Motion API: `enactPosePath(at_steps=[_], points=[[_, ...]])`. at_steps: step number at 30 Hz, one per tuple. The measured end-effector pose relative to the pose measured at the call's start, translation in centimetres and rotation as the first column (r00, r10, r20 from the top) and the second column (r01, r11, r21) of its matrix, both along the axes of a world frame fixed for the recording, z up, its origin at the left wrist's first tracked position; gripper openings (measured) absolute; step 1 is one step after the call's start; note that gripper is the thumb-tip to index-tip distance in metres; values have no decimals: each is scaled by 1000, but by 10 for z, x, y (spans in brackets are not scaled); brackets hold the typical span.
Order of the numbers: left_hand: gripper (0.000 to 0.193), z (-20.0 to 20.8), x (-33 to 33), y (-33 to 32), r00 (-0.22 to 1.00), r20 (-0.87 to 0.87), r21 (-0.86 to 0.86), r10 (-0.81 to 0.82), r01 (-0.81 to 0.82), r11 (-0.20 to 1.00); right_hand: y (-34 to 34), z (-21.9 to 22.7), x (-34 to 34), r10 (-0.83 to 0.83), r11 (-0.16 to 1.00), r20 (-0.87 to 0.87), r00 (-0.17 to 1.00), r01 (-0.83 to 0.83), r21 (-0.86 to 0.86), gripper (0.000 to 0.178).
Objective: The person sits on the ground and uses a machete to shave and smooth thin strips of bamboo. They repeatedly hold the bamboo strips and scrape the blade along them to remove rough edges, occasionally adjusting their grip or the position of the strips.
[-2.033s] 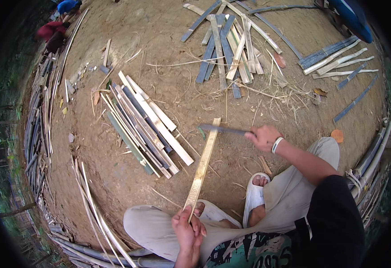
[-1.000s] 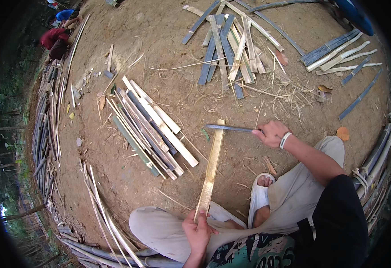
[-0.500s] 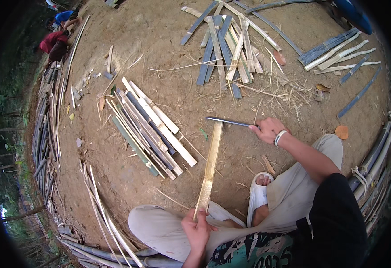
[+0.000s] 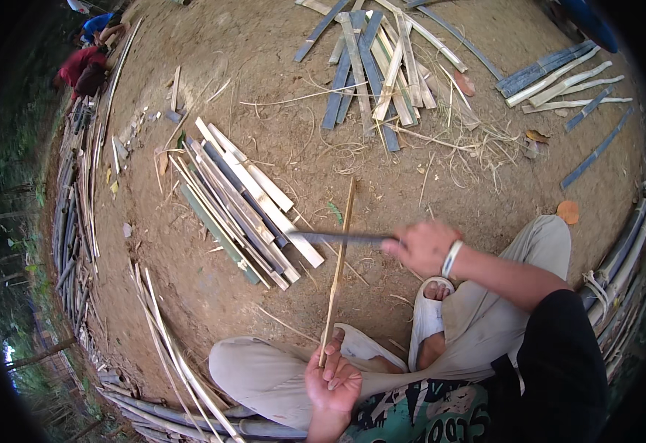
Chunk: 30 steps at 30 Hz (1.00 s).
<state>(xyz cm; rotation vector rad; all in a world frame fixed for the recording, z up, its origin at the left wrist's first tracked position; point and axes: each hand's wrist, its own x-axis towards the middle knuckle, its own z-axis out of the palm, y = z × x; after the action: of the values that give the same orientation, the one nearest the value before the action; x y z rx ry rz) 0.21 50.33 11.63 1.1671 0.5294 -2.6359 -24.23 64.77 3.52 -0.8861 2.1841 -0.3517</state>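
My left hand (image 4: 332, 378) is closed around the near end of a bamboo strip (image 4: 335, 292). The strip points away from me over the dirt, its narrow edge facing up. A long-bladed knife (image 4: 371, 239) is gripped by its handle in my right hand (image 4: 426, 247). Smeared by motion, the blade lies crosswise over the strip's middle, its tip reaching left to the pile of split bamboo (image 4: 245, 199). Whether the edge bites into the strip, I cannot tell.
Dark and pale bamboo slats (image 4: 371, 70) lie heaped ahead, with curly shavings (image 4: 478, 159) beside them. More slats (image 4: 548, 74) rest at the far right. Long poles (image 4: 622, 255) flank my right side. Two people crouch at the far left, one in a red shirt (image 4: 79, 68).
The knife has come down from the strip's far end toward me and to the left. My left hand has rolled the strip from its broad face onto its narrow edge.
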Motion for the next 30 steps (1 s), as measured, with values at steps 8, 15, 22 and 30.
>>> enactPosePath(at_steps=[8,15,22,30], points=[[27,4,-1,10,996,1,44,84,-84,995,-8,36,-3,228,973,-38,973,-226,50,62],[30,4,-7,11,998,-11,31,62,-62,998,-9,18,-10,173,982,-53,984,-168,83,58],[31,0,-3,8,1000,2,16,22,-22,1000,-1,-13,-39,87,994,-91,992,-81,72,59],[32,-9,1,5,997,-44,-45,67,-69,997,-3,-34,-55,160,983,-160,974,-142,117,61]])
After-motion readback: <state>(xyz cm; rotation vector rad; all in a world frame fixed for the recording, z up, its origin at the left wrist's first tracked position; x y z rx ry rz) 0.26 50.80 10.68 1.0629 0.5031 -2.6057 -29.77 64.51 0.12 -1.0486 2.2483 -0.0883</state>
